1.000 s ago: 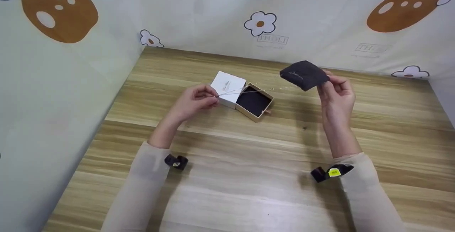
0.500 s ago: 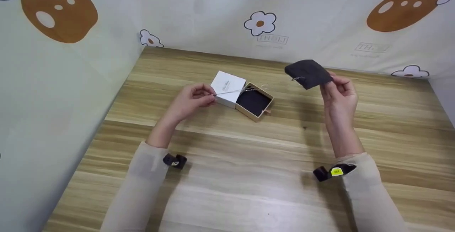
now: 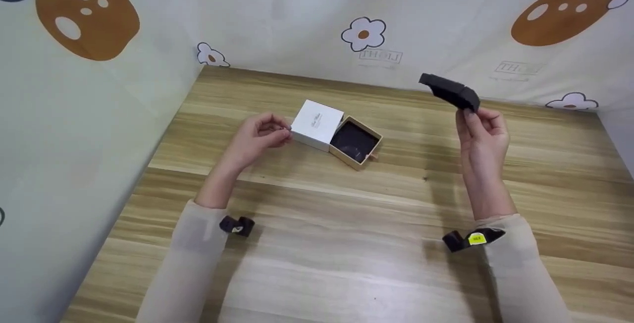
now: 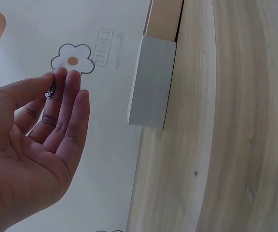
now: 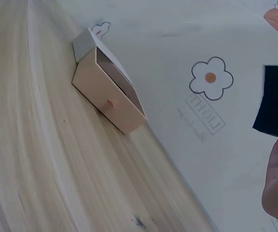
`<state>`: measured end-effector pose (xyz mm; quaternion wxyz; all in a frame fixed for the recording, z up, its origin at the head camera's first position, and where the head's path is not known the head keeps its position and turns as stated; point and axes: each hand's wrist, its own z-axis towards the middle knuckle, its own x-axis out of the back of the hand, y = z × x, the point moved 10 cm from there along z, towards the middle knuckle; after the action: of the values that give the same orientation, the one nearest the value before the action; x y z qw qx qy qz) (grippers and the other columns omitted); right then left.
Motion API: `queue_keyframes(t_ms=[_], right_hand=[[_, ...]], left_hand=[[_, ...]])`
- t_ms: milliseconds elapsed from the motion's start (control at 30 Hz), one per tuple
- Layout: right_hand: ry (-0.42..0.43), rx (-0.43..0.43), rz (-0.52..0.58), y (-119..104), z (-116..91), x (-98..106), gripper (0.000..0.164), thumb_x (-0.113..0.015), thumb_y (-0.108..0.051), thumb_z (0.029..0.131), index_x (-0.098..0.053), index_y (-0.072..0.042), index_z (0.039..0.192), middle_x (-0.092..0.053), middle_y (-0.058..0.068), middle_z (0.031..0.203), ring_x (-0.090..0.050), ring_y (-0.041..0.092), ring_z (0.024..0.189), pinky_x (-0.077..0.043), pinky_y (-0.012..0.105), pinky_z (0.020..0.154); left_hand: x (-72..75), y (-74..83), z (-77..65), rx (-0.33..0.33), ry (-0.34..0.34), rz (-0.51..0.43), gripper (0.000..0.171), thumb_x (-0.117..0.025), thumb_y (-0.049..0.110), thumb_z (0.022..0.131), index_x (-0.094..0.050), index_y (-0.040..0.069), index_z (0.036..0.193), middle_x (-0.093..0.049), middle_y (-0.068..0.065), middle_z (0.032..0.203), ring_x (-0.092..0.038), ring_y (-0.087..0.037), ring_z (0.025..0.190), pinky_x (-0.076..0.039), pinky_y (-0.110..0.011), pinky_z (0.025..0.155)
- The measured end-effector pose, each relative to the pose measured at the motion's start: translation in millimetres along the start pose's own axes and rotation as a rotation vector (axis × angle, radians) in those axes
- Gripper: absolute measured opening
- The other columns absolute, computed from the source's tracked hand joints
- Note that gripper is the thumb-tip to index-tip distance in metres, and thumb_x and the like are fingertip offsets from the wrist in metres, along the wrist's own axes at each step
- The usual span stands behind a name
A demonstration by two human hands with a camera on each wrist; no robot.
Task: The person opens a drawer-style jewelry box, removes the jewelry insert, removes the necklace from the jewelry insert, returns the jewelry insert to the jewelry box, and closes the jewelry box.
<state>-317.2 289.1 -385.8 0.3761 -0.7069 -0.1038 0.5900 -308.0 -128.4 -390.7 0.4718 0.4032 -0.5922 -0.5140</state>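
Note:
My left hand (image 3: 262,137) is left of the white box sleeve, thumb and forefinger pinching a small bit of silvery chain (image 4: 50,91). The rest of this thin necklace cannot be made out now. To the right, my right hand (image 3: 483,142) grips the lower corner of a dark, flat, square piece (image 3: 450,91), raised above the table; whether it is a pouch or a pad I cannot tell. Between the hands lies a jewelry box: a white sleeve (image 3: 317,122) with small print, and its tan drawer (image 3: 369,157) pulled out, dark inside with faint light marks.
The wooden table (image 3: 337,234) runs back to a wall (image 3: 277,21) covered in flower and fruit prints. A small pull tab (image 5: 111,103) sticks out from the drawer's front. Black cameras (image 3: 237,225) are strapped to both sleeves.
Both hands have drawn apart, left hand leftward, right hand rightward. The dark piece has lifted and turned nearly edge-on. The chain that stretched between them no longer shows there.

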Motion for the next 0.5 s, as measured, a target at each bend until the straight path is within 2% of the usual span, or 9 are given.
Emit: queue_keyframes(t_ms=[100, 233, 367, 500], right_hand=[[0.024, -0.01, 0.029, -3.8, 1.1, 3.8, 0.017, -0.065, 0.019, 0.082, -0.058, 0.005, 0.085, -0.061, 0.012, 0.08, -0.071, 0.021, 0.077, -0.061, 0.028, 0.078], [0.04, -0.017, 0.065, -4.9, 1.9, 4.8, 0.017, -0.064, 0.021, 0.082, -0.058, 0.005, 0.085, -0.061, 0.012, 0.08, -0.071, 0.022, 0.076, -0.062, 0.03, 0.077], [0.034, -0.02, 0.07, -4.4, 1.7, 4.8, 0.017, -0.063, 0.02, 0.083, -0.058, 0.005, 0.084, -0.062, 0.013, 0.081, -0.072, 0.023, 0.077, -0.062, 0.03, 0.076], [0.022, -0.022, 0.07, -3.7, 1.1, 5.2, 0.016, -0.062, 0.02, 0.084, -0.058, 0.004, 0.084, -0.062, 0.012, 0.081, -0.073, 0.023, 0.077, -0.062, 0.03, 0.076]], left_hand=[[10.5, 4.9, -4.6, -0.012, 0.02, -0.013, 0.014, -0.06, -0.001, 0.095, -0.061, -0.007, 0.108, -0.071, 0.0, 0.093, -0.07, -0.009, 0.087, -0.06, -0.026, 0.083], [27.2, 20.3, -11.7, -0.045, 0.066, -0.048, 0.01, -0.06, -0.002, 0.095, -0.062, -0.001, 0.106, -0.073, 0.001, 0.092, -0.071, -0.007, 0.085, -0.059, -0.024, 0.081], [44.8, 37.2, -18.4, -0.085, 0.112, -0.082, 0.012, -0.058, -0.004, 0.095, -0.063, 0.004, 0.103, -0.073, 0.005, 0.089, -0.072, -0.008, 0.084, -0.06, -0.026, 0.082], [63.2, 46.1, -23.4, -0.101, 0.158, -0.106, 0.013, -0.058, -0.004, 0.096, -0.063, 0.007, 0.101, -0.073, 0.005, 0.089, -0.072, -0.008, 0.084, -0.06, -0.024, 0.081]])
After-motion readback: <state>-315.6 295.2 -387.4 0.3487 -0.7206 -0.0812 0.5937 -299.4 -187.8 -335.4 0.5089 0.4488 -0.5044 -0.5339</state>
